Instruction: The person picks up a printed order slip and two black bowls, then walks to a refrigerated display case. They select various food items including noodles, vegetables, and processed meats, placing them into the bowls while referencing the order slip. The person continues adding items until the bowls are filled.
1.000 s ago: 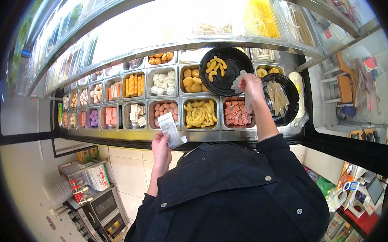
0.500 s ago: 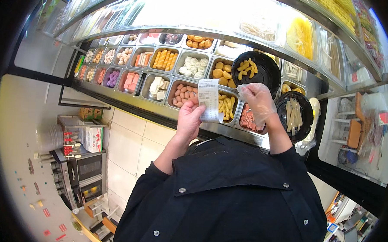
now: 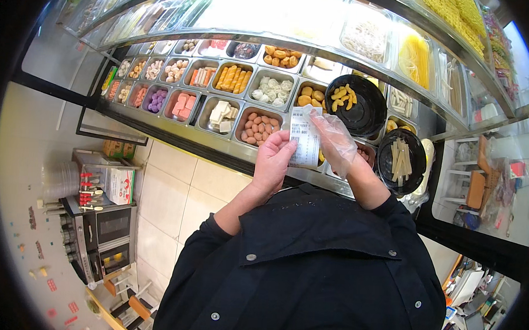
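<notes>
A printed paper receipt (image 3: 303, 134) hangs upright over the front row of metal food pans. My bare left hand (image 3: 273, 156) pinches its left edge between thumb and fingers. My right hand (image 3: 334, 141), in a clear plastic glove, has its fingers closed at the receipt's upper right edge; the fingertips are partly hidden. Beyond that hand sits a round black bowl (image 3: 366, 123) with several curved yellow-brown pieces (image 3: 343, 99) in it. A second black bowl (image 3: 417, 149), nearer on the right, contains pale flat strips (image 3: 401, 160).
Metal pans hold brown oval sausages (image 3: 258, 129), white blocks (image 3: 222, 115), pink blocks (image 3: 184, 105) and white dumplings (image 3: 272, 91). A shelf with clear tubs, one of yellow noodles (image 3: 414, 58), overhangs the back. Left, a cart (image 3: 107, 176) stands on the tiled floor.
My right hand has moved left from beside the black bowl onto the receipt's right edge. The receipt has straightened, still in my left hand. The view has shifted slightly.
</notes>
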Available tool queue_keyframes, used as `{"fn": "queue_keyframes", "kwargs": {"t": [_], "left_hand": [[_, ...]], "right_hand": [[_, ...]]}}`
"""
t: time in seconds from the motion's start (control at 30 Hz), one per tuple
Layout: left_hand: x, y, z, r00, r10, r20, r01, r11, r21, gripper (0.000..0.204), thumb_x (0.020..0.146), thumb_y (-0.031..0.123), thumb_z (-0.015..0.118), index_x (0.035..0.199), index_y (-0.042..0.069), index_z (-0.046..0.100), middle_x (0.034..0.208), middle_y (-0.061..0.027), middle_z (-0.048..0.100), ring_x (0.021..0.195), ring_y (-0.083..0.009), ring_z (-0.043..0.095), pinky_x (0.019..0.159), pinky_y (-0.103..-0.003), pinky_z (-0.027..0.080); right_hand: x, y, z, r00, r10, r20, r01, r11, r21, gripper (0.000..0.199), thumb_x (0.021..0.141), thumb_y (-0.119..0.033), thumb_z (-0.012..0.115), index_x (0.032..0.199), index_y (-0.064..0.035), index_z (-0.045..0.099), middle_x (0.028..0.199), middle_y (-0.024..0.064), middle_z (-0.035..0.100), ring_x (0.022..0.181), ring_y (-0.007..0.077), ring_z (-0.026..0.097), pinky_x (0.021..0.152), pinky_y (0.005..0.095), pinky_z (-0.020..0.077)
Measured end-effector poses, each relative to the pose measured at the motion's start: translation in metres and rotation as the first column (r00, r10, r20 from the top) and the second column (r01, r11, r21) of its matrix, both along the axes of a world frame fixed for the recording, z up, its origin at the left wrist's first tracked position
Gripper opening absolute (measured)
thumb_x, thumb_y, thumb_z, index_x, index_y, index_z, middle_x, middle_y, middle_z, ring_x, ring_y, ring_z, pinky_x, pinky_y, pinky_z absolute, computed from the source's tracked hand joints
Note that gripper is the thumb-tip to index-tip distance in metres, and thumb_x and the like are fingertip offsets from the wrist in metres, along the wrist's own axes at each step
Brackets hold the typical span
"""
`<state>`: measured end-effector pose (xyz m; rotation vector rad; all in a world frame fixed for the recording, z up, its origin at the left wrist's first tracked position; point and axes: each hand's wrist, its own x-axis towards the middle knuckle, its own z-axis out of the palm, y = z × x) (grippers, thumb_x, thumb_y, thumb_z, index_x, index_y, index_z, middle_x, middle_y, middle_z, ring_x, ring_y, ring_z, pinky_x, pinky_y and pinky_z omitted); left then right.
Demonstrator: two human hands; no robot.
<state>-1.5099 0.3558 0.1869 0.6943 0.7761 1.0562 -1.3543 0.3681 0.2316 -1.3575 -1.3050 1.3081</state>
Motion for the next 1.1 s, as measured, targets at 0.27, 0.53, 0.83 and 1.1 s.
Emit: {"fn": "queue_keyframes", "kwargs": {"t": [0.27,0.53,0.83,1.1], "left_hand": [[-0.017,0.006,0.000,0.999,0.053,-0.014,-0.053,0.999,0.014,0.009,0.085,0.004,0.057,0.094,0.002,0.054,0.085,-0.0040,0.061,0.075,-0.0070,0.056,0.071,-0.020,0.046],[-0.021,0.011,-0.004,0.999,0.037,-0.039,-0.037,0.999,0.005,0.008,0.084,0.002,0.057,0.092,0.002,0.054,0.082,-0.0029,0.060,0.072,-0.0062,0.055,0.068,-0.020,0.045],[-0.013,0.010,-0.003,0.998,0.014,-0.059,-0.021,0.992,-0.126,0.017,0.090,0.014,0.048,0.100,0.000,0.054,0.085,-0.0050,0.061,0.073,-0.0092,0.058,0.066,-0.021,0.047],[-0.025,-0.006,-0.019,0.985,0.118,-0.126,-0.125,0.991,-0.049,0.019,0.084,-0.002,0.053,0.103,-0.002,0.055,0.094,-0.0087,0.064,0.082,-0.0114,0.061,0.075,-0.024,0.049]], "right_hand": [[-0.017,0.005,-0.020,0.976,-0.124,-0.179,0.097,0.983,-0.156,0.045,0.092,-0.039,0.045,0.097,0.0040,0.059,0.084,0.0094,0.062,0.072,0.0135,0.054,0.065,0.0275,0.0440],[-0.020,0.007,-0.028,0.944,-0.162,-0.288,0.099,0.970,-0.223,0.038,0.093,-0.035,0.046,0.104,-0.0007,0.056,0.089,0.0050,0.060,0.075,0.0102,0.056,0.065,0.0247,0.0456],[-0.014,0.005,-0.032,0.917,-0.257,-0.306,0.180,0.949,-0.258,0.035,0.093,-0.032,0.049,0.102,0.0011,0.057,0.088,0.0054,0.060,0.075,0.0107,0.054,0.065,0.0249,0.0446],[0.000,0.005,-0.079,0.843,-0.193,-0.502,-0.048,0.903,-0.427,0.057,0.091,-0.052,0.034,0.089,-0.0028,0.062,0.083,0.0067,0.063,0.078,0.0171,0.059,0.071,0.0299,0.0448]]}}
